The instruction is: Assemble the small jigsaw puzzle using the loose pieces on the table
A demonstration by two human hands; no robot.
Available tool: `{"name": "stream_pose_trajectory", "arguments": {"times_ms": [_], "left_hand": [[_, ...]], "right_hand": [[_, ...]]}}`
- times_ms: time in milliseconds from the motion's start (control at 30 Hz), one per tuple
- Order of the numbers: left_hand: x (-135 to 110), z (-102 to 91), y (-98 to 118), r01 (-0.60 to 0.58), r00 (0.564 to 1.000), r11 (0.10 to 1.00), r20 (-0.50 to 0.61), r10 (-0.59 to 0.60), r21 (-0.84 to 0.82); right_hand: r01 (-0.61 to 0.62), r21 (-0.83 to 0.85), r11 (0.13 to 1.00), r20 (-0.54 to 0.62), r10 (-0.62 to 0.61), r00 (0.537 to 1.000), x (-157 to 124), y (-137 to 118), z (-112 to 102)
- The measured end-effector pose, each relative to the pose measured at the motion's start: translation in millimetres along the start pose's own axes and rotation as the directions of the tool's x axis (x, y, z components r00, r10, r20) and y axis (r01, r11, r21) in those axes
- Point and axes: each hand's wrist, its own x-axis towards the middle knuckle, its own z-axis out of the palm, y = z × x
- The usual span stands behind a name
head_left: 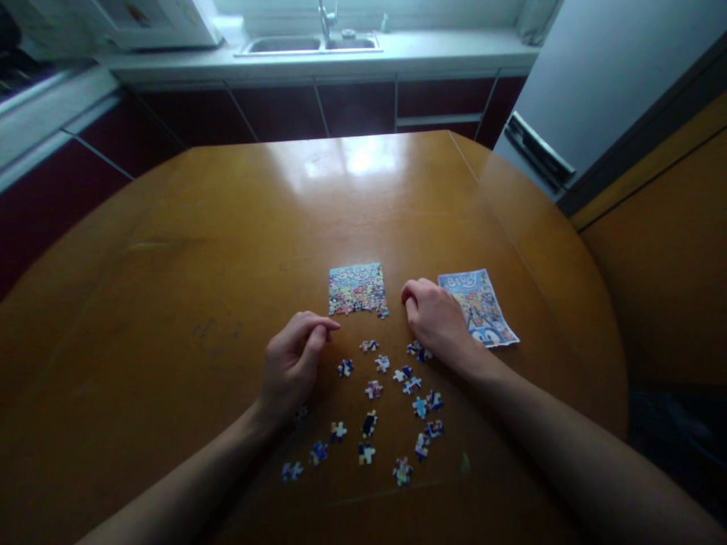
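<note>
A partly assembled jigsaw puzzle (357, 289) lies flat on the wooden table, its upper rows joined and its lower edge uneven. Just below its left corner is my left hand (296, 356), closed, with thumb and fingers pressed together; anything inside is hidden. My right hand (435, 314) rests curled to the right of the puzzle, knuckles up, and its fingertips are tucked out of sight. It partly covers the left side of a printed picture sheet (482, 303). Loose puzzle pieces (373, 389) are scattered between my forearms, several near my right wrist.
The oval wooden table (170, 303) spreads out around the pieces. Beyond its far edge stand dark red cabinets (357, 106) and a counter with a double sink (287, 45) and faucet. A fridge (613, 76) is at the right.
</note>
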Motion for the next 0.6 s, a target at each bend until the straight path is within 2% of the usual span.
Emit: {"name": "stream_pose_trajectory", "arguments": {"times_ms": [600], "left_hand": [[1.5,-0.1,1.8,0.000,1.000,1.000,0.003,0.000,0.016]], "right_hand": [[0.018,-0.011,1.000,-0.015,-0.018,1.000,-0.4,-0.3,0.3]]}}
